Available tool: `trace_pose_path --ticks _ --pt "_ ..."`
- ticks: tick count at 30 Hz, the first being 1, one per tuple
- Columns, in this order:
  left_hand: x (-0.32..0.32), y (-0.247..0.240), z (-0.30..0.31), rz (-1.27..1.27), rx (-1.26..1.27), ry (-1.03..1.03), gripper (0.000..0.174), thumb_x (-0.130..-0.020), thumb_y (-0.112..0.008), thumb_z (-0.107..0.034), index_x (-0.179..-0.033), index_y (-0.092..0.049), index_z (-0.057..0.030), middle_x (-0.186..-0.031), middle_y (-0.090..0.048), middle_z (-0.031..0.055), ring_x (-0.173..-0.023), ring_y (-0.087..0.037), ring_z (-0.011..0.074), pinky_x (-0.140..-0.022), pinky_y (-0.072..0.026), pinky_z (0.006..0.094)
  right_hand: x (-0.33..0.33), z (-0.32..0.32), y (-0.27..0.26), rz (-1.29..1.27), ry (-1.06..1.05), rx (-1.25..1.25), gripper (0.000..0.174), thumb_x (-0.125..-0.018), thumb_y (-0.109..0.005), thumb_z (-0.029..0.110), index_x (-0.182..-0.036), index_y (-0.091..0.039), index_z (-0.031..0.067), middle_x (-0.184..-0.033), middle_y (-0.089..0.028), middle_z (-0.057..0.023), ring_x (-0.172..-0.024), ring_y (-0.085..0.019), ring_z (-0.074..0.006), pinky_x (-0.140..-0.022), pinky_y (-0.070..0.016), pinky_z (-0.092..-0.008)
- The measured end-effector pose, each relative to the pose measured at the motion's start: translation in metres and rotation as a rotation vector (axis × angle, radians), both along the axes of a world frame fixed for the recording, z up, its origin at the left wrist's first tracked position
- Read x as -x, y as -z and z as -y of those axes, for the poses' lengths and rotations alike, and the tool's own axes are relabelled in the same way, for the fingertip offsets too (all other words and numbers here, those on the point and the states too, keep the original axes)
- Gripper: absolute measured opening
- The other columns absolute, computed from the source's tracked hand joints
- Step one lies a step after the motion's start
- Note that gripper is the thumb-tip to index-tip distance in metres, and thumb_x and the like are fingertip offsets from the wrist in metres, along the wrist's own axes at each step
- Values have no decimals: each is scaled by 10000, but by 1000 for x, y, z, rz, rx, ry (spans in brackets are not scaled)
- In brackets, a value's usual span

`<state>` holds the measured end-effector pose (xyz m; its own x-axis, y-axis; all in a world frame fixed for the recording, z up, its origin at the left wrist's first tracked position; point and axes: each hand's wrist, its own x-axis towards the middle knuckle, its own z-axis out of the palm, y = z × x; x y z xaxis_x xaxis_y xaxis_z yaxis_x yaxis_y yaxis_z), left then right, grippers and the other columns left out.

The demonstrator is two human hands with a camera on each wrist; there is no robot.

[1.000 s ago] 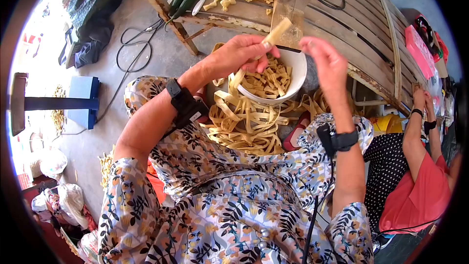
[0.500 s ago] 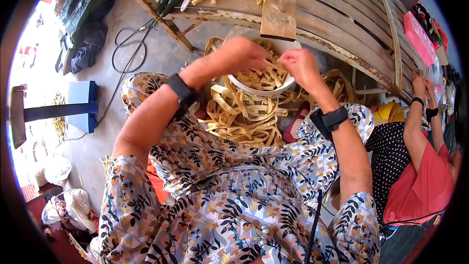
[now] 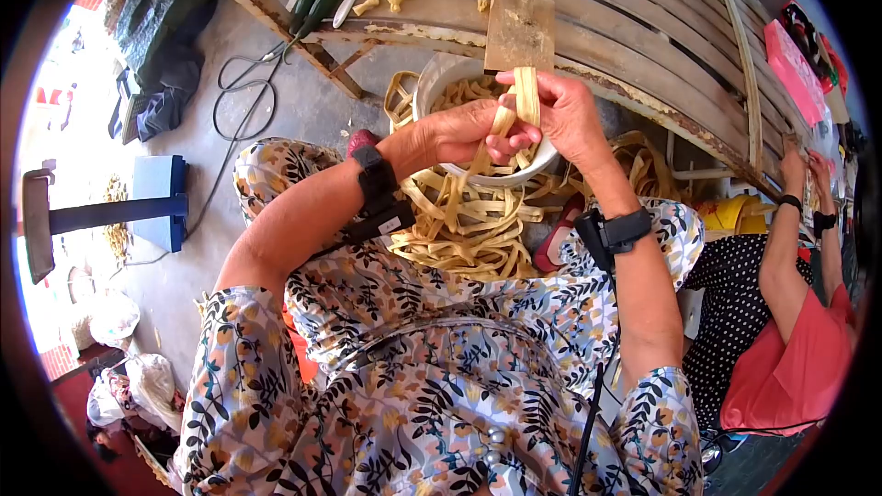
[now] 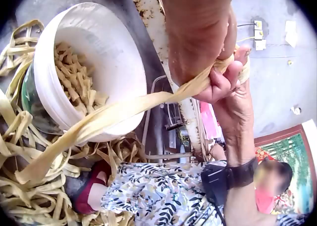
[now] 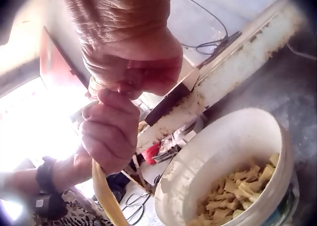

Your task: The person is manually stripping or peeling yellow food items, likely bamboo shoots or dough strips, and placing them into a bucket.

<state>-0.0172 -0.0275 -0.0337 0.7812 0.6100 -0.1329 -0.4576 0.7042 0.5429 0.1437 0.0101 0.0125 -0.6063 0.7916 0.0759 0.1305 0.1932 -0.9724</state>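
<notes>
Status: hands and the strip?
Left hand, right hand: both grip the tan strip. Strip held over the white bowl. Nothing in the way.

Bright daylight throughout; fisheye vignette darkens all corners, left edges blow out to white glare, wrist-view foregrounds soft, slightly blurred.

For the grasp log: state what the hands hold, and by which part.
One long tan strip: the right hand pinches its folded top end, the left hand grips just below.
</notes>
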Motion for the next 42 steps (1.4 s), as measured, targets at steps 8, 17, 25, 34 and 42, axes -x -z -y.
trace_pose_path --ticks 8,17,25,34,42 --pt "-2 -12 -10 -346 -119 -456 229 -870 -518 -233 -916 -569 -15 -701 -541 10 -484 -407 37 -458 -358 166 0 -9 1 122 319 -871 222 -717 -667 182 -919 -655 91 -798 -610 -21 -580 -575 -176 -556 -457 -282" --pt "-1 -40 -6 -890 -508 -682 207 -879 -506 -174 -930 -576 14 -697 -578 12 -556 -518 58 -523 -434 173 4 -14 3 116 182 151 169 -767 -647 168 -761 -659 0 -570 -558 24 -511 -429 -23 -464 -372 -224" --pt "-10 -36 -3 -1192 -810 -696 268 -804 -581 -222 -887 -470 8 -632 -581 80 -511 -556 117 -465 -432 255 11 -1 15 241 277 -385 146 -709 -633 121 -781 -628 -6 -868 -622 -93 -740 -598 -240 -654 -463 -282" --pt "-10 -54 -2 -474 -86 -549 236 -877 -509 -292 -901 -542 -60 -556 -366 -55 -465 -288 23 -425 -228 183 -16 -19 -8 -540 533 276 83 -742 -619 17 -810 -655 -14 -1021 -591 -72 -871 -559 -121 -764 -475 -247" --pt "5 -45 -1 -420 -123 -324 246 -909 -449 -240 -801 -542 -38 -521 -294 -88 -433 -219 27 -422 -205 186 -25 -15 -9 -434 442 462 167 -775 -630 99 -912 -630 4 -979 -587 -50 -792 -562 -112 -701 -490 -232"
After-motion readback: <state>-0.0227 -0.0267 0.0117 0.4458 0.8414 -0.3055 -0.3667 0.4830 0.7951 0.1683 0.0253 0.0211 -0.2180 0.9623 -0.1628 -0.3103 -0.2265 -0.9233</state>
